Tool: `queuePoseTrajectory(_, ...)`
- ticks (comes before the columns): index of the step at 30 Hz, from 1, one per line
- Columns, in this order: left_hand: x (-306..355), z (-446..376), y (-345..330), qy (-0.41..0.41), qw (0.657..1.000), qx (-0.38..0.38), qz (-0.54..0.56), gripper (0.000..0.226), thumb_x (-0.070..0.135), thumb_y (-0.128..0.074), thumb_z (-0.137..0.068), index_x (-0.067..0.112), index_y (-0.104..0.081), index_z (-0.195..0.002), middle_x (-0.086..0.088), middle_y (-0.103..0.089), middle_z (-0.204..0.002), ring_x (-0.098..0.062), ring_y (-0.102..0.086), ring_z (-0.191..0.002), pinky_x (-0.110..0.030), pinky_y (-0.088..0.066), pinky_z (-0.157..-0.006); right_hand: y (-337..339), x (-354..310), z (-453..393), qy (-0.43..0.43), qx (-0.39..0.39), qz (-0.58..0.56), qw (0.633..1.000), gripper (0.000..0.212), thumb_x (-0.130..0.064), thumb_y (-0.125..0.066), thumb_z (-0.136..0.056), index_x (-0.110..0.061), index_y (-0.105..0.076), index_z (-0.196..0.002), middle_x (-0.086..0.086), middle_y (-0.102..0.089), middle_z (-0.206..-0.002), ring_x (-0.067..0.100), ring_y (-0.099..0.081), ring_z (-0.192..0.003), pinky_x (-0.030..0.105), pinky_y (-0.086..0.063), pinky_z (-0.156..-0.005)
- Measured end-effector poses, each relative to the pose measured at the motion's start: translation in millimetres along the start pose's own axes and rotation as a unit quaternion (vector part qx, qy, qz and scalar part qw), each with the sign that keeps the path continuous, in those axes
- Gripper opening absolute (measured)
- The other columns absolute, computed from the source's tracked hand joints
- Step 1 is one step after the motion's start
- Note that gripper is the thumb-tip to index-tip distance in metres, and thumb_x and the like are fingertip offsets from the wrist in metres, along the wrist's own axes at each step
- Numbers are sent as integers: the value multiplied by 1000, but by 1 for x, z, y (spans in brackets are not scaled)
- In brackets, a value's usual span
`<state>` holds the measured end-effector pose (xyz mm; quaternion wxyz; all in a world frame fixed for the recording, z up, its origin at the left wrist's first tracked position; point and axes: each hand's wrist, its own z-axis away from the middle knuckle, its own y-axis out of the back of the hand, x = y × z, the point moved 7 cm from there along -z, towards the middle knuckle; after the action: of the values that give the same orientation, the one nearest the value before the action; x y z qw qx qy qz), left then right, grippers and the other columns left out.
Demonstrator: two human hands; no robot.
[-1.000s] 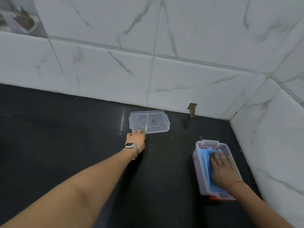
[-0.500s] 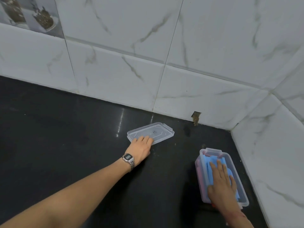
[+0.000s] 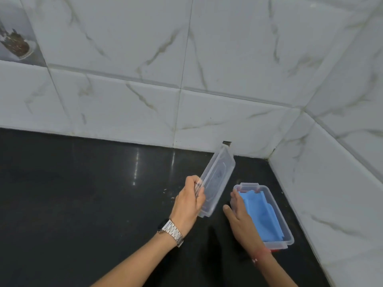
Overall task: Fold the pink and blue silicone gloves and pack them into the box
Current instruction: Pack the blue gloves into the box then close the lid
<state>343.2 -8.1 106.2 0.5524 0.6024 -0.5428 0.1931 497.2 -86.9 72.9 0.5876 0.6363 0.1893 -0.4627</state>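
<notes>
Lifted off counter: clear rectangular plastic lid (image 3: pixel 216 182), tilted, gripped by left hand (image 3: pixel 189 200); right hand (image 3: pixel 238 219) flat against clear plastic box (image 3: pixel 278 212), folded blue silicone glove (image 3: pixel 262 214) inside.

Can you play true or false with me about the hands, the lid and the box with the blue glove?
1. The left hand holds the clear lid up off the counter. True.
2. The lid is snapped onto the box. False: the box is open, and the lid is tilted in the air beside it.
3. A blue glove lies inside the box. True.
4. The right hand is holding a pink glove. False: it rests against the box's left side, fingers straight.
5. The counter is white. False: it is black.
</notes>
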Motion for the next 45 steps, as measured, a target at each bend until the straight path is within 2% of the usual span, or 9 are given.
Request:
queuePoseTrajectory(2,16,1,-10,-21,999,12,36,5,23,-42,-99,19,-41,-102,11,-44,-72,-3,-44,-52,-14,-34,-45,1,-1,1,17,-12,-54,998,58,-46,-40,-99,-44,-12,-149,-26,-27,-146,-18,-36,-122,7,-31,-102)
queuePoseTrajectory(5,28,0,-28,3,993,31,115,3,18,-40,-100,18,-42,-98,9,-41,-68,-3,-37,-51,-18,-33,-46,18,14,-2,1,40,-142,989,57,-35,-43,-101,-38,-17,-151,-14,-33,-150,5,-42,-131,30,-41,-108)
queuePoseTrajectory(8,29,1,-49,63,981,33,182,7,15,-39,-101,14,-44,-96,6,-39,-65,-2,-33,-46,-18,-31,-44,49,37,-6,-40,115,-210,970,53,-13,-48,-99,-30,-33,-146,-3,-55,-134,17,-60,-112,30,-53,-89)
queuePoseTrajectory(12,32,5,-85,74,992,-37,91,15,21,-42,-98,23,-44,-113,5,-52,-67,-4,-44,-45,-19,-35,-42,95,55,-8,-42,164,-171,971,48,-6,-50,-97,-27,-47,-140,-5,-65,-116,12,-64,-93,17,-54,-65)
queuePoseTrajectory(18,23,14,-139,120,963,-207,-128,50,36,-48,-94,19,-34,-140,-9,-68,-91,-26,-68,-76,-41,-59,-66,142,77,-10,-40,196,-48,979,38,-21,-51,-99,-21,-53,-137,-1,-61,-127,6,-58,-102,19,-48,-87)
queuePoseTrajectory(26,25,26,-167,153,942,-220,-201,44,35,-43,-93,6,-39,-126,-6,-60,-85,-18,-54,-62,-27,-40,-45,138,117,-7,-91,185,32,978,44,-10,-44,-100,-15,-44,-144,6,-50,-145,25,-47,-132,32,-35,-107)
queuePoseTrajectory(35,18,32,-176,183,936,-243,-175,35,35,-44,-93,10,-42,-119,1,-55,-82,-7,-49,-54,-19,-35,-41,127,126,3,-111,186,12,976,42,-15,-43,-100,-18,-44,-142,5,-54,-137,11,-52,-107,39,-49,-95)
queuePoseTrajectory(39,16,37,-178,178,933,-250,-188,52,36,-40,-96,6,-30,-137,-5,-62,-92,-11,-55,-62,-21,-40,-44,123,130,6,-116,186,10,976,42,-12,-40,-101,-18,-43,-143,5,-52,-140,23,-53,-123,41,-47,-99)
queuePoseTrajectory(45,9,44,-185,195,935,-261,-140,57,35,-38,-100,6,-19,-146,-8,-62,-110,-17,-66,-81,-26,-54,-60,122,129,7,-108,187,5,976,40,-15,-43,-101,-20,-45,-140,-1,-54,-129,7,-47,-106,40,-50,-95)
